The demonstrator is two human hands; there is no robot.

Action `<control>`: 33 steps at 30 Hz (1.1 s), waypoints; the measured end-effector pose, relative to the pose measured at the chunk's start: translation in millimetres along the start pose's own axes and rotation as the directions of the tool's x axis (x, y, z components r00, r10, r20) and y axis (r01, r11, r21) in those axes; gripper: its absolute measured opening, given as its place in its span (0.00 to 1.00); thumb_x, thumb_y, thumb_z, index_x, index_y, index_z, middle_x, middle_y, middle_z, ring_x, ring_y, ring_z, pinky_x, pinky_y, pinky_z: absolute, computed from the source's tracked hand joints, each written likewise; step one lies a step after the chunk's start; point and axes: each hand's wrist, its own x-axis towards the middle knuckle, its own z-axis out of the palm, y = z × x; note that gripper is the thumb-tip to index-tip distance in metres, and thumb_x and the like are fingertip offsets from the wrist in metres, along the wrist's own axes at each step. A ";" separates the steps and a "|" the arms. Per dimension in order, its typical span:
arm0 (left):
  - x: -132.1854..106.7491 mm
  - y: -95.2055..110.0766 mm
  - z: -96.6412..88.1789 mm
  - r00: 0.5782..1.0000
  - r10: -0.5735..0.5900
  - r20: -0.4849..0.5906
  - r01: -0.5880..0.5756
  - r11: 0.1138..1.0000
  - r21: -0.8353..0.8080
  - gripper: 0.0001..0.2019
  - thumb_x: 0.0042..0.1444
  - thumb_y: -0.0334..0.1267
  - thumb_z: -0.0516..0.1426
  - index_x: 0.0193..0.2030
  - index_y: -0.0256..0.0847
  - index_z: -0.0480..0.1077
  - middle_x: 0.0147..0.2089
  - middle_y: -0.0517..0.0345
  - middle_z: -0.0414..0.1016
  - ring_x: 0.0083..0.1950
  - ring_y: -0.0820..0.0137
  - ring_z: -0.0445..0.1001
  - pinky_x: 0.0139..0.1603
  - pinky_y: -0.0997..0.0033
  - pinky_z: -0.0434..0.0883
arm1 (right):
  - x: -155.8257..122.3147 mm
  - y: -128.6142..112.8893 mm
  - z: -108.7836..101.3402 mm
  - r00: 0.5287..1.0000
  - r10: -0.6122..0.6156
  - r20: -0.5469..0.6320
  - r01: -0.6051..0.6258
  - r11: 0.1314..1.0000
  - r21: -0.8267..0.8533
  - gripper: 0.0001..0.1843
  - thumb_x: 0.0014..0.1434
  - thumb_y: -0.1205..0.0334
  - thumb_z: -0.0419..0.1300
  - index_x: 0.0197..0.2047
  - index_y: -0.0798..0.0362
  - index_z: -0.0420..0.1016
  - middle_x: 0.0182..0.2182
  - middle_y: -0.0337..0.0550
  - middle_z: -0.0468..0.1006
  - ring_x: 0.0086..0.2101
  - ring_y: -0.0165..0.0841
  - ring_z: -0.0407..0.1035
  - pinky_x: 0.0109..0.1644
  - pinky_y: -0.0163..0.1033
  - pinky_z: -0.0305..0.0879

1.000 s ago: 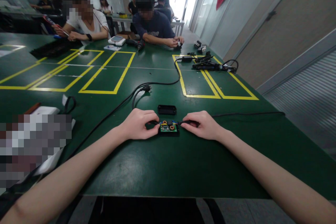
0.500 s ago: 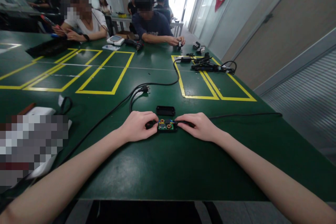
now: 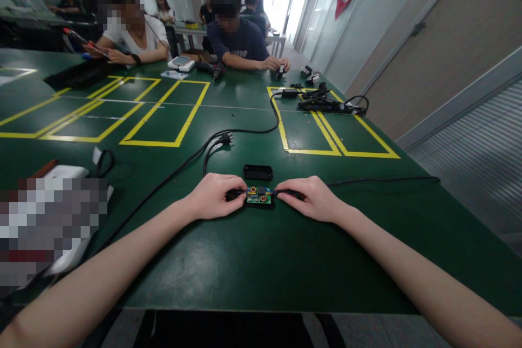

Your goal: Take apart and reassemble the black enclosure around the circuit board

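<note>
A green circuit board (image 3: pixel 258 196) with copper coils lies in a small black case half (image 3: pixel 261 206) on the table before me. At its left end, my left hand (image 3: pixel 216 196) pinches a black cable (image 3: pixel 234 194) where it meets the board. My right hand (image 3: pixel 310 197) grips another black cable (image 3: pixel 291 193) at the opposite end. Coloured wires show beside the fingertips on both sides. Just behind the board rests a black case cover (image 3: pixel 258 172), its hollow side up.
A power plug (image 3: pixel 225 139) on a black cord lies behind my left hand. Bundled black cables and adapters (image 3: pixel 316 100) rest at the back right. Yellow tape (image 3: pixel 150 143) marks rectangles on the green table. A co-worker (image 3: pixel 240 38) handles a small black part across from me.
Both hands stay at the two ends of the board, with hardly any motion. The whole view has shifted very slightly.
</note>
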 end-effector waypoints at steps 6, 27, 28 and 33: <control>-1.5 -1.7 -0.1 0.999 0.030 0.023 -0.030 0.999 -0.024 0.09 0.64 0.38 0.55 0.40 0.39 0.77 0.33 0.58 0.79 0.28 0.74 0.74 0.31 0.76 0.66 | -1.1 -2.8 -0.4 1.000 0.004 0.029 -0.003 1.000 -0.005 0.12 0.73 0.57 0.58 0.48 0.52 0.82 0.37 0.43 0.87 0.31 0.33 0.80 0.36 0.35 0.71; 1.6 -2.0 -3.5 0.989 0.137 -0.051 -0.136 0.991 0.010 0.08 0.60 0.32 0.55 0.38 0.38 0.76 0.35 0.55 0.78 0.37 0.67 0.76 0.40 0.70 0.72 | 1.2 -1.0 2.3 1.000 -0.003 0.024 0.003 1.000 -0.005 0.08 0.71 0.60 0.59 0.46 0.53 0.79 0.35 0.43 0.84 0.30 0.31 0.76 0.33 0.34 0.66; 1.6 -2.2 -3.4 0.990 0.130 -0.049 -0.131 0.991 -0.001 0.08 0.60 0.32 0.55 0.39 0.38 0.76 0.35 0.55 0.78 0.37 0.68 0.75 0.39 0.70 0.72 | 1.4 -1.5 2.3 1.000 -0.010 0.022 0.010 1.000 -0.005 0.08 0.71 0.60 0.59 0.46 0.53 0.78 0.36 0.43 0.84 0.30 0.32 0.76 0.34 0.34 0.67; 0.7 -3.0 -1.6 0.996 0.076 -0.046 -0.078 0.996 -0.051 0.06 0.59 0.33 0.56 0.38 0.38 0.75 0.33 0.57 0.74 0.34 0.70 0.72 0.35 0.73 0.70 | 2.0 -2.6 3.2 0.999 -0.048 0.005 0.048 0.999 -0.001 0.07 0.71 0.60 0.59 0.46 0.52 0.77 0.36 0.45 0.82 0.35 0.34 0.76 0.38 0.37 0.70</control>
